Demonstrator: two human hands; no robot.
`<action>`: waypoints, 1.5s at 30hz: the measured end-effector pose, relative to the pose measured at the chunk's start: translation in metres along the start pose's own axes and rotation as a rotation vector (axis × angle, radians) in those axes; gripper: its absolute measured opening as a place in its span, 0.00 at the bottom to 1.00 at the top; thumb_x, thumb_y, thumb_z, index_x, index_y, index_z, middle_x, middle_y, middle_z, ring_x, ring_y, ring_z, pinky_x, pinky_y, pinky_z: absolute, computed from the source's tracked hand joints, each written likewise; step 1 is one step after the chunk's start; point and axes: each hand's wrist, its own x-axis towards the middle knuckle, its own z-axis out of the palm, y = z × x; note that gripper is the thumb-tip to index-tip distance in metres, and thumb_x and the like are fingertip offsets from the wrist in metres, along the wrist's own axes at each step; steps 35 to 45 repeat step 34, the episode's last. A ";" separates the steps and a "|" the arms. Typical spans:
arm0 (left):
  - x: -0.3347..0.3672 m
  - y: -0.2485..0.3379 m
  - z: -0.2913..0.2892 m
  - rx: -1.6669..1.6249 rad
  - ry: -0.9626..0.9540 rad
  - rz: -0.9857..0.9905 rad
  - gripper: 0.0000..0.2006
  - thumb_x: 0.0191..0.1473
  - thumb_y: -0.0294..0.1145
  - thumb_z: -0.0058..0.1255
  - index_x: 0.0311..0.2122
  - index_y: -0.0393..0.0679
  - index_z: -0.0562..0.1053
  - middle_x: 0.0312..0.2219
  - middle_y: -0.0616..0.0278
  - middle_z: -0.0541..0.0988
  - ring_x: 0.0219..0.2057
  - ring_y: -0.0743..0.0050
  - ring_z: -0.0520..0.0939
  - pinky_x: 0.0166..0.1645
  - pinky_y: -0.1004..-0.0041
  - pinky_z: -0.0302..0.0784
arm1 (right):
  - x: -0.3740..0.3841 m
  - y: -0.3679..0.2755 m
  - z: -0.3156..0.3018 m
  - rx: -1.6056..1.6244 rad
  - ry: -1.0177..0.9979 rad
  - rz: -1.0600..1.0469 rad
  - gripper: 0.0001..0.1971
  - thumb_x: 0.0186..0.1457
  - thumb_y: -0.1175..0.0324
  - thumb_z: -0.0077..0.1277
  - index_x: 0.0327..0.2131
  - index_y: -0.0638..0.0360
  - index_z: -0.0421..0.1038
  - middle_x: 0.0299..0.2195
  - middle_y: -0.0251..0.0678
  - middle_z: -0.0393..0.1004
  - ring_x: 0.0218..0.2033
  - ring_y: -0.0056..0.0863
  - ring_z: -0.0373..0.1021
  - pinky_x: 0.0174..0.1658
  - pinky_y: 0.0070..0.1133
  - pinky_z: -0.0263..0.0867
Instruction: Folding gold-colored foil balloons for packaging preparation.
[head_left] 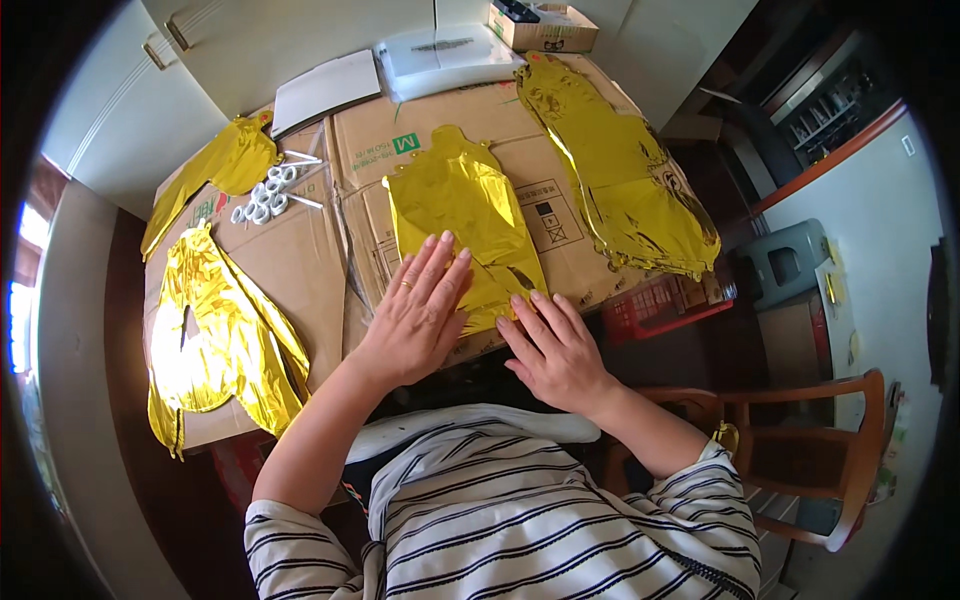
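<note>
A flat, deflated gold foil balloon (450,200) lies in front of me on a cardboard-covered table. My left hand (422,312) rests on its lower part, palm down with fingers stretched out. By the balloon's near right corner is my right hand (560,355), also open, fingers spread and fingertips at the foil's edge. Neither hand grips anything. To the right lies a stack of flat gold foil balloons (630,180). A shiny, crumpled foil balloon (225,345) sits at the near left, and another gold foil piece (225,165) at the far left.
Several small white rolls (265,195) and white straws (305,202) lie left of centre on the cardboard (300,270). At the back are a pale flat sheet (325,92), a clear plastic package (450,62) and a small carton (560,35). A wooden chair (862,440) and red crate (640,322) stand right.
</note>
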 end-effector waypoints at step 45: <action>0.145 -0.073 0.003 -0.119 -0.139 0.362 0.21 0.57 0.31 0.53 0.56 0.36 0.73 0.61 0.41 0.69 0.63 0.36 0.68 0.66 0.50 0.64 | -0.007 -0.006 0.008 -0.033 0.099 0.125 0.24 0.57 0.59 0.56 0.57 0.50 0.71 0.53 0.49 0.67 0.54 0.48 0.63 0.63 0.52 0.54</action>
